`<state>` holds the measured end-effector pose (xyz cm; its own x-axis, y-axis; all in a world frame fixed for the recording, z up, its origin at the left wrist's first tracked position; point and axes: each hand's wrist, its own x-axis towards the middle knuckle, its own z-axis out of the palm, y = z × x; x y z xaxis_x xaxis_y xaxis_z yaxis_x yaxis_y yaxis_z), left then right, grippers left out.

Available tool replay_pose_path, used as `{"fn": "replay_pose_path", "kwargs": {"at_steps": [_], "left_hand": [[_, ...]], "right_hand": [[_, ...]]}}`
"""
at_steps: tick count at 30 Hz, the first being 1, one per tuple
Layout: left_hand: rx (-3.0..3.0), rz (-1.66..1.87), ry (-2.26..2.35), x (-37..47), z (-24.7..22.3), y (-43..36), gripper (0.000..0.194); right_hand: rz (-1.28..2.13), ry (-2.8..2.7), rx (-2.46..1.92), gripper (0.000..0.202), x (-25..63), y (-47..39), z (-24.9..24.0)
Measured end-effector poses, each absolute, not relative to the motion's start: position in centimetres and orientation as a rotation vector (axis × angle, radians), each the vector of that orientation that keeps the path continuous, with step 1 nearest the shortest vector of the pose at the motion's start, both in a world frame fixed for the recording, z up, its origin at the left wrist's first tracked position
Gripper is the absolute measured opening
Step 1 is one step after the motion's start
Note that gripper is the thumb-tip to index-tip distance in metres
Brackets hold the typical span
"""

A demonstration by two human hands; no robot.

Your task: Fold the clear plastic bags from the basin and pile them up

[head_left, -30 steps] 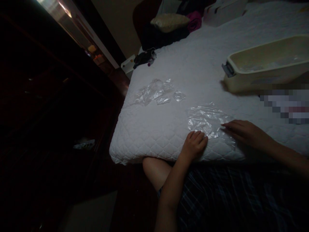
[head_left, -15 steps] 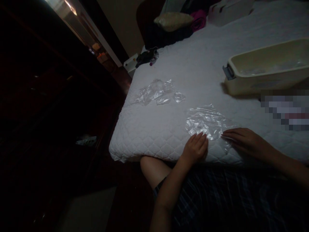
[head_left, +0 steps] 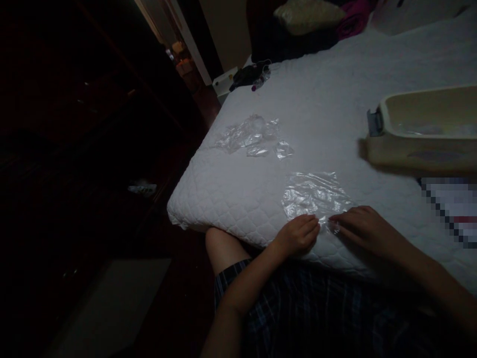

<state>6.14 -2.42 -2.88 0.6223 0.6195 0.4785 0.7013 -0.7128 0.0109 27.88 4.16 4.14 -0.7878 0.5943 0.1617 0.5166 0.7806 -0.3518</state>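
Note:
A crinkled clear plastic bag (head_left: 313,194) lies spread on the white quilted bed. My left hand (head_left: 300,234) rests at its near edge, the fingers bent together over the plastic. From the right, my right hand (head_left: 365,228) pinches the bag's near right part between thumb and fingers. The two hands' fingertips are a short gap apart, with a bit of the plastic between them. Farther off lies a loose group of crumpled clear plastic bags (head_left: 248,135), with a small folded one (head_left: 283,149) at its right end.
On the right of the bed (head_left: 231,194) stands a cream plastic bin (head_left: 421,151) with a grey latch; some clear plastic shows inside. A blurred-out item (head_left: 452,204) lies near it. At the back are a magenta roll (head_left: 352,20), a tan bundle (head_left: 309,16) and dark cloth.
My right hand has moved left along the bag's near edge, closer to my left hand. The bag's far edge looks straighter and flatter. The view has shifted slightly.

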Motion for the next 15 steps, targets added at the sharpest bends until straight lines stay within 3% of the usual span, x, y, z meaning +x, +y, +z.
{"fn": "replay_pose_path", "kwargs": {"at_steps": [15], "left_hand": [[-2.63, -0.522, -1.134, 6.1, -3.5, -3.1, 0.033]], "right_hand": [[0.58, -2.584, -0.923, 0.028, 26.8, 4.5, 3.5]]}}
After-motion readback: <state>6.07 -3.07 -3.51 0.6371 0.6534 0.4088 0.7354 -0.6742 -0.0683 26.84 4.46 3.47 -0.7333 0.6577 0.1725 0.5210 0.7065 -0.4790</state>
